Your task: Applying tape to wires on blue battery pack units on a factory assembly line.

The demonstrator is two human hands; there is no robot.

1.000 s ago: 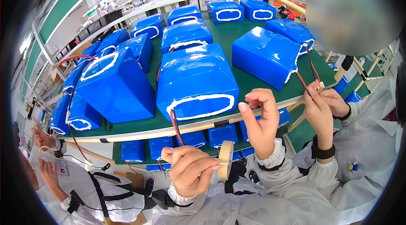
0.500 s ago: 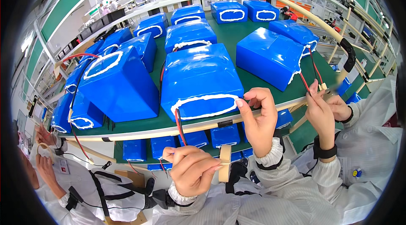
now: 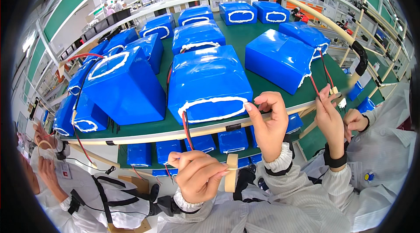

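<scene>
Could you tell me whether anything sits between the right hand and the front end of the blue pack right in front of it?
Nothing visible does. The right hand has its fingertips at the white-sealed front edge of the blue pack. The left hand is lower, holding a roll of tape beside the pack's red and black wires.

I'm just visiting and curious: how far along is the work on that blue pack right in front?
The blue battery pack is already wrapped, its end ringed with white sealant. In hand: the left hand holds a tape roll beside the red and black leads; the right hand touches the pack's corner. The leads still hang loose.
</scene>
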